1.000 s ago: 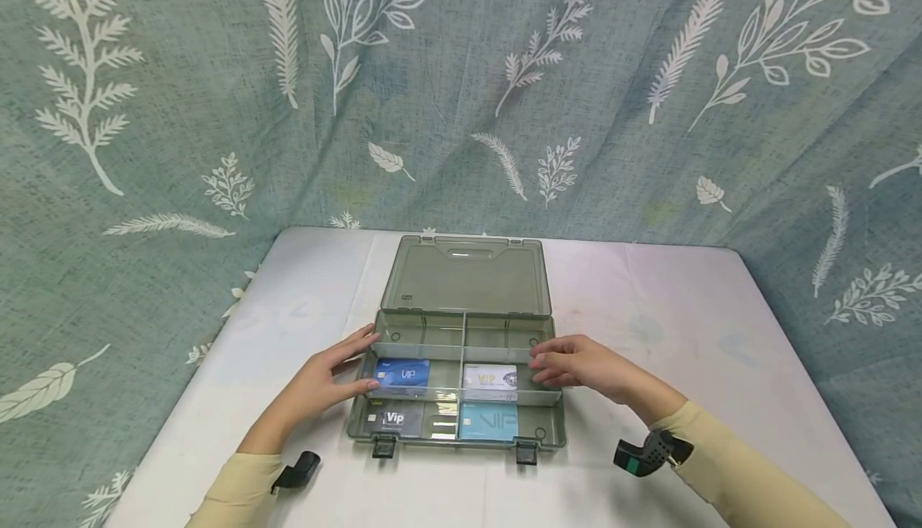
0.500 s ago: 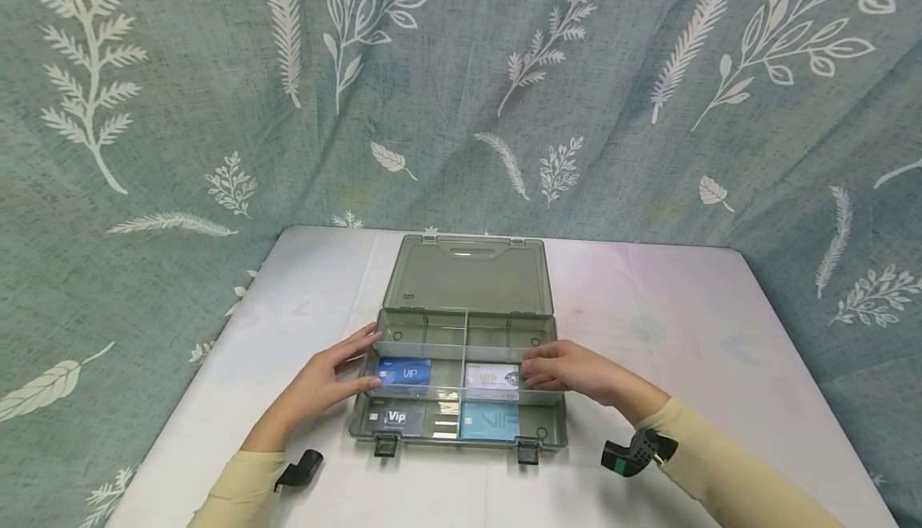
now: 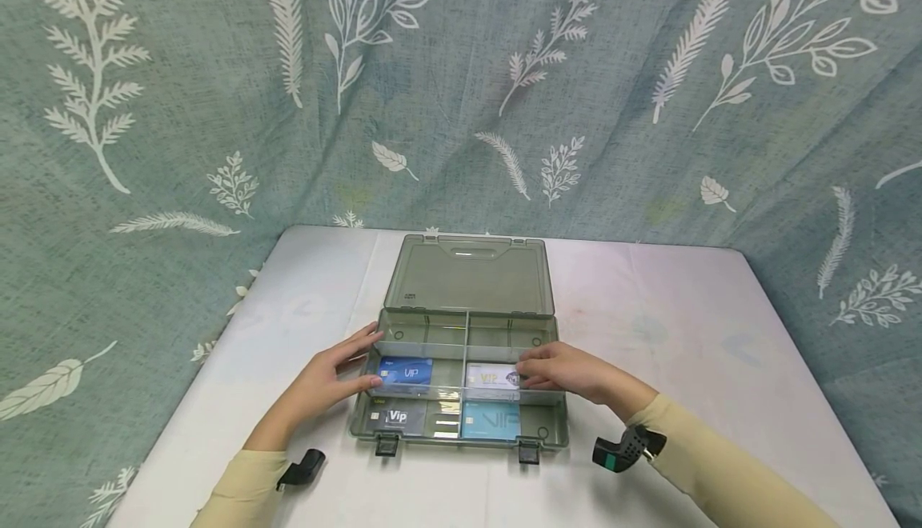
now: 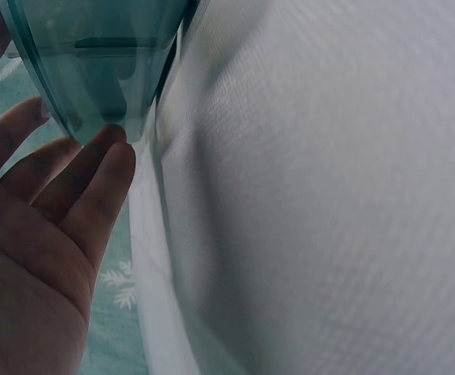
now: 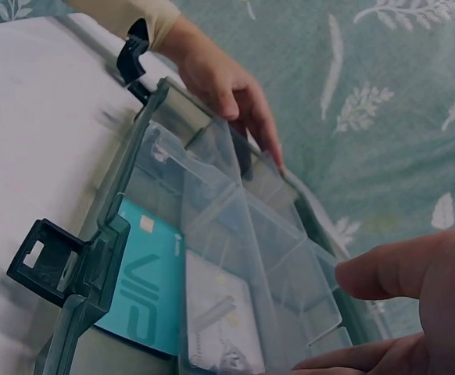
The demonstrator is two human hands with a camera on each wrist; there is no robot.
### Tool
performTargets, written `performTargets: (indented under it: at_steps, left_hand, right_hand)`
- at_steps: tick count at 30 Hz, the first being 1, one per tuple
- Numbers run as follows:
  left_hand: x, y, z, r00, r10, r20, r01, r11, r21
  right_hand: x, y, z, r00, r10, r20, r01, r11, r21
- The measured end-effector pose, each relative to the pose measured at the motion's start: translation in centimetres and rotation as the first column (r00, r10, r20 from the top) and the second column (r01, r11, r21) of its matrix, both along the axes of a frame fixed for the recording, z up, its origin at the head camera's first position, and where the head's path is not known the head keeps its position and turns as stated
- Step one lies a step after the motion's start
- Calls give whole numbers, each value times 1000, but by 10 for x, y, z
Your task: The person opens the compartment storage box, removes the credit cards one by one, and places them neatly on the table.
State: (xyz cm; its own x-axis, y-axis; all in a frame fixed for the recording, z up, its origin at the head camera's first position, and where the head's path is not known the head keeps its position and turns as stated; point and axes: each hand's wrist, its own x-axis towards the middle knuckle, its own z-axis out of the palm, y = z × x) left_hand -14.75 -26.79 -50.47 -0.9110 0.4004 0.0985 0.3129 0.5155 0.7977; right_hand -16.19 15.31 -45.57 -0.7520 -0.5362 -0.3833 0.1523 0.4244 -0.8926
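White card [image 3: 490, 376]: lies flat in the box's middle-right compartment, left of the right fingertips, its right end just under or beside them. Long axis runs left to right, roughly in line with the fingers' approach. Right hand [image 3: 565, 370] clearly the nearer; left hand well off, across the divider. Key relation: fingertips to card's right end. Contact there: cannot tell.

Right fingers gently bent, thumb apart from them in the wrist view; nothing seen grasped.

Teal card [image 3: 491, 424]: next compartment toward the person from the right fingertips. Blue card [image 3: 406, 372]: just right of the left thumb. Dark card [image 3: 398, 424]: nearer the person than that thumb, slightly right.

Box [image 3: 461, 442]: between the hands. Left hand rests spread at its left wall, thumb and fingertips touching, not clenched. Lid [image 3: 468, 276]: laid back, beyond both sets of fingers.

Against one second ago: right hand has come leftward, fingertips from short of the card to overlapping its end. Left hand unchanged on the wall; card unmoved in its compartment.
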Motion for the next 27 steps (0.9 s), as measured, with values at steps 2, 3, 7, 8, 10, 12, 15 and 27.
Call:
performTargets:
  at_steps: [2, 3, 7, 8, 10, 12, 15, 27]
  left_hand:
    - [0, 0, 0, 1000, 0, 5, 0, 1000, 5]
    - [0, 0, 0, 1000, -1, 5, 1, 1000, 5]
    - [0, 0, -1, 1000, -2, 8, 2, 1000, 12]
    - [0, 0, -1, 1000, -3, 9, 3, 1000, 14]
    - [1, 0, -2, 1000, -4, 10, 4, 1000, 19]
    - [1, 0, -2, 1000, -6, 12, 6, 1000, 27]
    - [1, 1, -2, 1000, -7, 15, 7, 999, 35]
    - [0, 0, -5, 1000, -10, 11, 10, 999, 50]
  right_hand:
    - [0, -1, 0, 1000, -7, -2, 7, 1000, 6]
    - [0, -1, -1, 1000, -10, -2, 10, 1000, 9]
    - [1, -2, -1, 1000, -16, -4, 16, 1000, 12]
    - [1, -2, -1, 1000, -16, -4, 16, 1000, 10]
    - [2, -2, -1, 1000, -16, -3, 16, 1000, 8]
    - [3, -2, 0, 1000, -15, -8, 15, 1000, 5]
    - [3, -1, 0, 1000, -10, -10, 10, 1000, -5]
    - [5, 2, 12, 999, 12, -31, -14, 999, -41]
